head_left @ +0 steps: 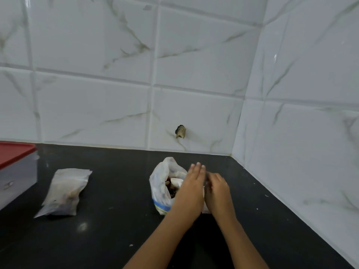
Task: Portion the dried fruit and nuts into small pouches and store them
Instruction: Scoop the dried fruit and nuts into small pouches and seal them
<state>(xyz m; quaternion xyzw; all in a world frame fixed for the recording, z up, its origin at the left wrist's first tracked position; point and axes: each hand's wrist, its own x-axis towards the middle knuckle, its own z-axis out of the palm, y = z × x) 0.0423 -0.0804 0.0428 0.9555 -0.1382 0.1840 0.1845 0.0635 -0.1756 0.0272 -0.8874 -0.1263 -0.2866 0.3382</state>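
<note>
Step in hand: portioning from bulk bag (162,191), open at bench (116,239) centre, fruit/nuts visible inside. L hand (191,188) flat at bag mouth, fingers straight, holding nothing. R hand (217,191) alongside; grip cannot be told. Filled pouch (64,193) lies left, near red-lidded box (15,171). Next move prob. needs bag steadied while scooping.

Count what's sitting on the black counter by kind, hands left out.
Open plastic bag of dried fruit: 1
Small pouch lying flat: 1
Red-lidded container: 1
Total: 3
</note>
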